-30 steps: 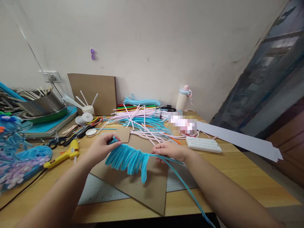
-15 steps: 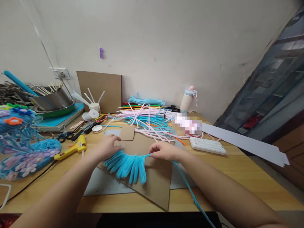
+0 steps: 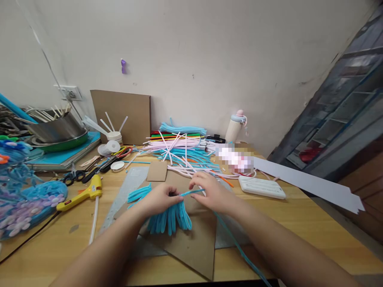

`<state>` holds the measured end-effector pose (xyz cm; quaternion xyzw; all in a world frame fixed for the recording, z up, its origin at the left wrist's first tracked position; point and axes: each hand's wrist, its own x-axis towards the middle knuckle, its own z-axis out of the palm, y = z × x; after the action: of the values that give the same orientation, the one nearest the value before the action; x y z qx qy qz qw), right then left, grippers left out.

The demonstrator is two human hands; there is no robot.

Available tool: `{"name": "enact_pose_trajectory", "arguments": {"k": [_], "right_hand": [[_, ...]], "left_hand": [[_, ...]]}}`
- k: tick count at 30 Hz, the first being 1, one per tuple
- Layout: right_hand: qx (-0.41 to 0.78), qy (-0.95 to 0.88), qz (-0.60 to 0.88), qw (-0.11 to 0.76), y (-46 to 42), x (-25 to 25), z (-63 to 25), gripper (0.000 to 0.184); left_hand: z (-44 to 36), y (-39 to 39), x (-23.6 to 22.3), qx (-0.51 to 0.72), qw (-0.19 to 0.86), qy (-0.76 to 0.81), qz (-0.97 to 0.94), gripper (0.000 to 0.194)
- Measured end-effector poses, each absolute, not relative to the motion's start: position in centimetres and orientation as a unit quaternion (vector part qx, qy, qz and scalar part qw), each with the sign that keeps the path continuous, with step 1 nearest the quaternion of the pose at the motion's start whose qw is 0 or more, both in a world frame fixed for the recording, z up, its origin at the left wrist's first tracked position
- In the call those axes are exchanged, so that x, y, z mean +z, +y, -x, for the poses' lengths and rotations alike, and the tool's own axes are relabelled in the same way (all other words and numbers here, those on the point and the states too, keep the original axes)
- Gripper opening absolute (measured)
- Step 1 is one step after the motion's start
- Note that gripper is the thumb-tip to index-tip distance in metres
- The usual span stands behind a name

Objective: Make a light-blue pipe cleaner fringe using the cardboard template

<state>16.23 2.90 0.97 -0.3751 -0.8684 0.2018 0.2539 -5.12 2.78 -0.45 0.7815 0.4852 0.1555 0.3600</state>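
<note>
A looped fringe of blue pipe cleaner [image 3: 170,221] hangs over the brown cardboard sheet [image 3: 199,239] in front of me. My left hand [image 3: 163,198] pinches its top edge, and the palm and wrist hide part of the loops. From those fingertips a single strand runs right to my right hand [image 3: 208,191], whose fingers curl loosely around it with thumb and forefinger slightly apart. A long blue tail [image 3: 236,241] comes out below the right wrist and trails toward the bottom edge. Under the cardboard lies a grey mat [image 3: 119,211].
Pink and blue pipe cleaners [image 3: 182,145] are piled behind the hands. At left are a yellow glue gun [image 3: 89,191], scissors [image 3: 74,175] and a blue flowered piece [image 3: 32,207]. A white power strip [image 3: 261,187] and a bottle [image 3: 235,125] stand right.
My left hand has moved right and now pinches the fringe near its right end. My right hand has shifted slightly right, its grip looser. The view has turned a little.
</note>
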Motion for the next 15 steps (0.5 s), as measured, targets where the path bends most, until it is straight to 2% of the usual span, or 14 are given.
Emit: {"name": "enact_pose_trajectory", "arguments": {"k": [2, 9, 12, 15], "right_hand": [[0.140, -0.872, 0.390, 0.259, 1.6, 1.5, -16.0, 0.011], [0.158, -0.850, 0.444, 0.236, 0.4, 1.1, -15.0, 0.008], [0.206, -0.819, 0.483, 0.231, 0.5, 0.5, -14.9, 0.005], [0.318, -0.776, 0.482, 0.253, 0.6, -0.3, -14.7, 0.012]], "left_hand": [[4.8, 2.2, -0.1, 0.185, 0.341, 0.501, -0.773, 0.034], [3.9, 1.1, 0.2, 0.207, 0.333, 0.513, -0.764, 0.026], [3.8, 1.0, 0.0, 0.203, 0.337, 0.519, -0.759, 0.027], [3.7, 0.9, -0.2, 0.213, 0.322, 0.530, -0.755, 0.030]]}}
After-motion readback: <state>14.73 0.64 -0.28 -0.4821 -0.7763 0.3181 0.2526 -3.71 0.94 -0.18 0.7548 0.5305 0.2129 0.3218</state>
